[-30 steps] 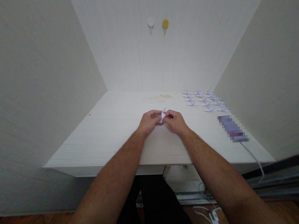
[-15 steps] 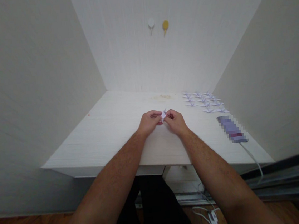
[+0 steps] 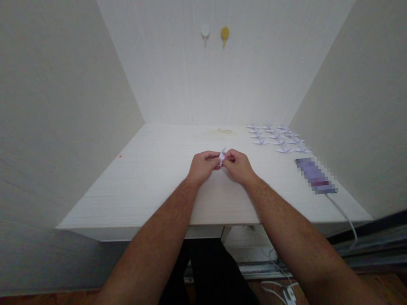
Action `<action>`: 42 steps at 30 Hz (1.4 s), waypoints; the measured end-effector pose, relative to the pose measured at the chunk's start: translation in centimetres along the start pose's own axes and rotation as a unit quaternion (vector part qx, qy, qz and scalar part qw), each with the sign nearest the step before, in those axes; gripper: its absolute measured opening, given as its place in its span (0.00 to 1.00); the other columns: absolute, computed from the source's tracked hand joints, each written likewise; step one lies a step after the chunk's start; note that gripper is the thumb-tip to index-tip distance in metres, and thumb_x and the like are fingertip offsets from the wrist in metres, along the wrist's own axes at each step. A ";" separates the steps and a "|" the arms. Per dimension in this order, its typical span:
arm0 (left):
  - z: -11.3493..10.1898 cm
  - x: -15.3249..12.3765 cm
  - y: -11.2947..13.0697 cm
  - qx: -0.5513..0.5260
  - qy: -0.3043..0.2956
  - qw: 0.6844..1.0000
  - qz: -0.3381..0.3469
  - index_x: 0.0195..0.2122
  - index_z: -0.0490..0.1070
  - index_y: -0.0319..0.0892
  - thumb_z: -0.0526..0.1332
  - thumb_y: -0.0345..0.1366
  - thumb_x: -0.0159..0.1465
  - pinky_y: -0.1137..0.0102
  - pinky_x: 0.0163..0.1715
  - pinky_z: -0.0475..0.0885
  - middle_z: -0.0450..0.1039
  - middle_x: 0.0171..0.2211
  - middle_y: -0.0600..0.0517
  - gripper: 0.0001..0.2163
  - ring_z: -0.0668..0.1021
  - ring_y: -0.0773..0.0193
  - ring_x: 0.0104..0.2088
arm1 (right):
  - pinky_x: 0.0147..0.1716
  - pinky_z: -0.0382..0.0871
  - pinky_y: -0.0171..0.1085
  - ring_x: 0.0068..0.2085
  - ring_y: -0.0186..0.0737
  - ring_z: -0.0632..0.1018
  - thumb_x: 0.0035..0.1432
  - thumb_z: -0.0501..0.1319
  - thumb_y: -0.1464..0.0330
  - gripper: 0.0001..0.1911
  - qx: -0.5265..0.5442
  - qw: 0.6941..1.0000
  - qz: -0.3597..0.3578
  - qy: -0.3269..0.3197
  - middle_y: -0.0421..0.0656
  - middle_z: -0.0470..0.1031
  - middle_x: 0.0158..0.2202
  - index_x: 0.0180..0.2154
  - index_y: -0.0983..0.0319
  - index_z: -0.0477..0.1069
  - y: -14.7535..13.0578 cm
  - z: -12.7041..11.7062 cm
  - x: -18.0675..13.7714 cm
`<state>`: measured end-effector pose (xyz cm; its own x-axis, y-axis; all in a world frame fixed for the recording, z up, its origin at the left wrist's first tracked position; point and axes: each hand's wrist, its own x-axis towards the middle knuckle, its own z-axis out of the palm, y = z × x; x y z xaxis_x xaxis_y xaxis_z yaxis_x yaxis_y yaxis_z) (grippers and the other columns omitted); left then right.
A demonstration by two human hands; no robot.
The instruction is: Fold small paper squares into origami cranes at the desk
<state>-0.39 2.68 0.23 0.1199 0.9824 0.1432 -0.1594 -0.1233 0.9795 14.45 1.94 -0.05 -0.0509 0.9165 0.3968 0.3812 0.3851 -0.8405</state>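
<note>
Between my two hands, over the middle of the white desk (image 3: 147,178), is a small white folded paper crane (image 3: 222,155), one of its points sticking up. My left hand (image 3: 204,166) pinches it from the left, thumb and fingers closed on the paper. From the right, my right hand (image 3: 238,164) grips its other side with thumb and forefinger. The fingertips hide much of the lower folds. Several similar paper cranes (image 3: 278,136) lie in rows at the back right of the desk.
A phone with a blurred screen (image 3: 314,175) lies at the right, its white cable (image 3: 346,214) hanging over the front edge. Walls enclose the desk on three sides. White and yellow hooks (image 3: 225,33) are on the back wall. Below stands a power strip (image 3: 291,301).
My hands stay in nearly the same place, still holding the paper crane. Only a very slight shift of the fingers and of the view shows.
</note>
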 end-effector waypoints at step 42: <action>-0.2 0.1 0.4 0.119 0.060 0.991 0.009 0.24 0.71 0.39 0.65 0.32 0.47 0.74 0.22 0.68 0.73 0.20 0.54 0.04 0.74 0.69 0.19 | 0.27 0.56 0.33 0.25 0.34 0.67 0.56 0.55 0.63 0.07 -0.165 0.981 -0.030 0.102 0.36 0.67 0.23 0.31 0.59 0.66 -1.1 -0.3 -0.3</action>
<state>-0.66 2.73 0.57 0.0002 0.9875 0.1576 0.0761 -0.1572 0.9846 14.36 1.25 0.88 0.0904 0.8394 0.5360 0.6630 0.3509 -0.6613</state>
